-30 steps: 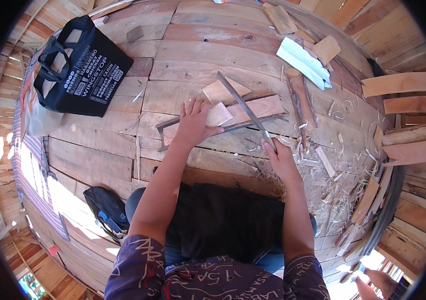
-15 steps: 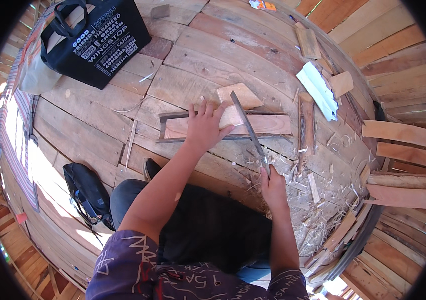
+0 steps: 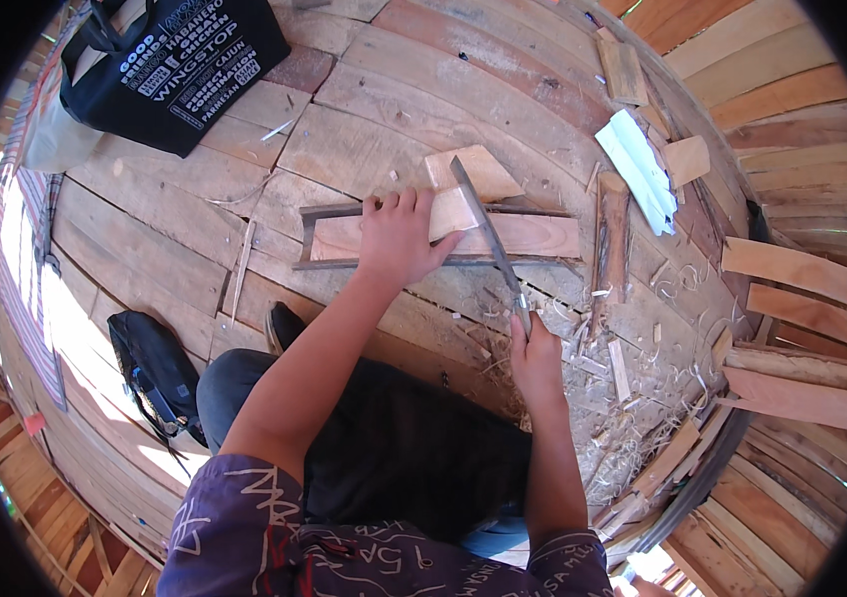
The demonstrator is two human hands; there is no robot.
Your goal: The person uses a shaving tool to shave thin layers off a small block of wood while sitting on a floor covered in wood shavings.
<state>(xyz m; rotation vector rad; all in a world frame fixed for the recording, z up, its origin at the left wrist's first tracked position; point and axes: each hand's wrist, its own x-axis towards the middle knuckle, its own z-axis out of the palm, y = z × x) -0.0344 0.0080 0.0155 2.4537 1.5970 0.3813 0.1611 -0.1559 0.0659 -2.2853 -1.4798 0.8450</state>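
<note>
Gripping the handle of a long blade (image 3: 488,239), the right hand (image 3: 535,358) is closing fully around it, and the blade is angling up and away across a small pale wood piece (image 3: 468,194). Flat and open with fingers spread, the left hand (image 3: 399,237) is pressing down on a long reddish board (image 3: 533,237) lying in a dark metal frame (image 3: 306,237); its thumb is touching the pale piece. Beneath them, the plank floor (image 3: 344,139) is showing wide weathered boards, with wood shavings (image 3: 623,398) scattering to the right of the right hand. Loose planks (image 3: 802,279) are lying at the far right. Near the left knee, a small black bag (image 3: 155,373) is sitting. Farther off, a white folded sheet (image 3: 635,164) is resting upper right, and a black tote bag (image 3: 180,65) with white lettering is lying upper left.
</note>
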